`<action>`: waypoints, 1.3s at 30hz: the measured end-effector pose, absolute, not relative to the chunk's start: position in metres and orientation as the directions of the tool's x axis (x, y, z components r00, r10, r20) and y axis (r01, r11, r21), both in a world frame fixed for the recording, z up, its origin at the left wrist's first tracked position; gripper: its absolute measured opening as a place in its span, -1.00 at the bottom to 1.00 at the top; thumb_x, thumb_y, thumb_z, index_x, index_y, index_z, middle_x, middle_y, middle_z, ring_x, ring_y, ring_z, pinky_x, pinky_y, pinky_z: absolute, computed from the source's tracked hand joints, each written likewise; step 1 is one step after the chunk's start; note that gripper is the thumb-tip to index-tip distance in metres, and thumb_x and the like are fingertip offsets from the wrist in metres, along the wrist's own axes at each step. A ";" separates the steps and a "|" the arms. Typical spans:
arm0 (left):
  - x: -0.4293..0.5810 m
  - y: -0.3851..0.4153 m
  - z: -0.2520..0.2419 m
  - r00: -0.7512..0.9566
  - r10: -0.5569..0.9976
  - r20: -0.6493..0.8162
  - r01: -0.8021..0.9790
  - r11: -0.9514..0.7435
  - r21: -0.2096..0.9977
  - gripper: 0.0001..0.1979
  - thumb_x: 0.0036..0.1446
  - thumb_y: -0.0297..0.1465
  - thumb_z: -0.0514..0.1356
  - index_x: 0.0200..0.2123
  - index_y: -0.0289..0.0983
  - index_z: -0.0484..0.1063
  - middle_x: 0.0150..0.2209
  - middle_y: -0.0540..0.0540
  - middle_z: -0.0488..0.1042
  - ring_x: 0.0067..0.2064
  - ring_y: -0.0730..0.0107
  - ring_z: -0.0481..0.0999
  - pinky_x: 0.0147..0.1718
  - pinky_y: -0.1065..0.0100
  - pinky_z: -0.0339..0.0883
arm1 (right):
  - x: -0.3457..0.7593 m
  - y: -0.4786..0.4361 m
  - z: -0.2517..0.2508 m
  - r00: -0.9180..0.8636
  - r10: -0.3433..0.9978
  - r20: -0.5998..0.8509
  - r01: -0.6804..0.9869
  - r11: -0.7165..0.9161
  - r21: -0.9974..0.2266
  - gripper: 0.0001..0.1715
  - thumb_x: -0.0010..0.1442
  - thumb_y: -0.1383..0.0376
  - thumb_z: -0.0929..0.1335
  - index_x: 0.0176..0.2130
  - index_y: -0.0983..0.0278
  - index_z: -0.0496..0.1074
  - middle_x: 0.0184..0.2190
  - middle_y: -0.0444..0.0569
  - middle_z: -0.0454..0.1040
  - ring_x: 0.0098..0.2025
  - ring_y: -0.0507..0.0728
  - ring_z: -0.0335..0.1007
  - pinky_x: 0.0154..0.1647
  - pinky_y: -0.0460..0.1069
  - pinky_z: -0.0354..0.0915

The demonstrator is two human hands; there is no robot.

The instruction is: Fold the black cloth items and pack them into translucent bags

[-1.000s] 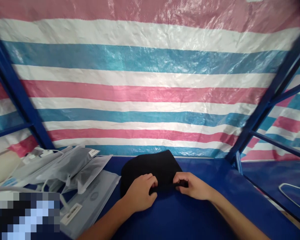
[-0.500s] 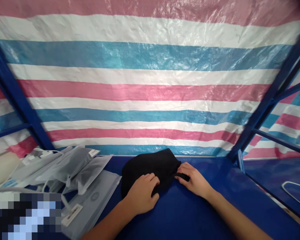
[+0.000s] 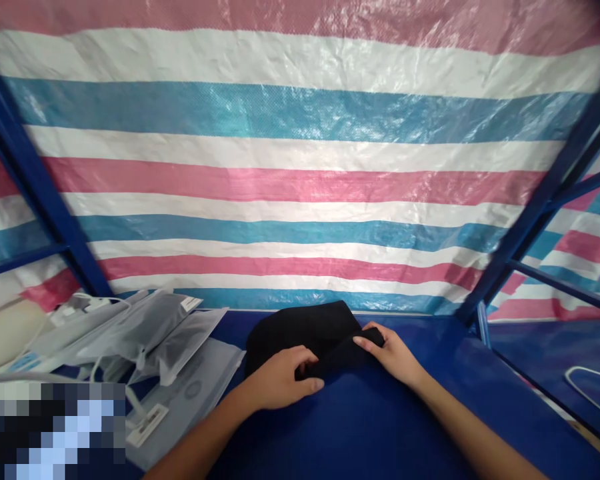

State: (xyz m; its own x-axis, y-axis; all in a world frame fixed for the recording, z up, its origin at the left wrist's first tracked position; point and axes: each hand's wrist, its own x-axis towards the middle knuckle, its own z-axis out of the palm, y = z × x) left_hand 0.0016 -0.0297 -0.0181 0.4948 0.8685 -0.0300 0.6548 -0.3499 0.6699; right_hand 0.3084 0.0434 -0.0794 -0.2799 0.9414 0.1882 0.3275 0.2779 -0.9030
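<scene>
A black cloth item [image 3: 300, 330] lies bunched on the blue table [image 3: 330, 427], near its back edge. At its front left, my left hand [image 3: 285, 379] has its fingers curled round the fabric, with the thumb stretched along the near side. My right hand [image 3: 387, 353] pinches the right end of a black flap between thumb and fingers, slightly raised. The flap runs between the two hands across the front of the cloth.
Frosted plastic bags [image 3: 180, 393] with labels lie piled at the left. Blue metal posts [image 3: 520, 233] slant up on both sides. A striped plastic sheet [image 3: 300, 183] hangs behind. A white cable [image 3: 587, 380] lies at the far right.
My right hand has shifted slightly right and holds a wider piece of the black flap. My left hand's thumb has moved forward along the cloth's near edge.
</scene>
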 end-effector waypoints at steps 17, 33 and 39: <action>-0.074 -0.040 -0.025 0.511 0.841 0.175 0.694 -0.524 0.494 -0.46 0.01 -0.63 0.27 0.06 -0.11 0.58 0.08 -0.09 0.58 0.18 0.10 0.51 0.25 0.07 0.37 | 0.338 0.036 -0.083 -0.389 0.905 0.176 0.272 0.295 -0.916 -0.55 0.40 -0.13 0.38 -0.11 0.20 0.47 -0.29 -0.11 0.54 -0.25 0.16 0.49 -0.24 -0.01 0.41; -0.078 -0.047 -0.004 0.378 0.925 0.044 0.753 -0.335 0.566 -0.72 0.43 -0.16 0.15 -0.03 -0.11 0.62 -0.18 -0.01 0.68 -0.17 0.22 0.64 -0.15 0.31 0.44 | 0.343 0.029 -0.080 -0.232 0.938 0.255 0.310 0.320 -0.895 -0.53 0.40 -0.17 0.37 -0.07 0.15 0.48 -0.28 -0.05 0.60 -0.26 0.22 0.56 -0.32 -0.01 0.45; -0.079 -0.036 -0.016 0.124 0.983 0.134 0.591 -0.181 0.786 -0.42 0.42 -0.04 0.15 0.39 -0.11 0.31 0.02 -0.07 0.66 0.00 0.14 0.65 0.03 0.21 0.47 | 0.333 0.040 -0.087 -0.113 0.981 0.156 0.092 0.167 -0.982 -0.41 0.28 -0.24 0.45 -0.03 0.15 0.45 -0.14 0.07 0.68 -0.15 0.35 0.65 -0.15 0.14 0.56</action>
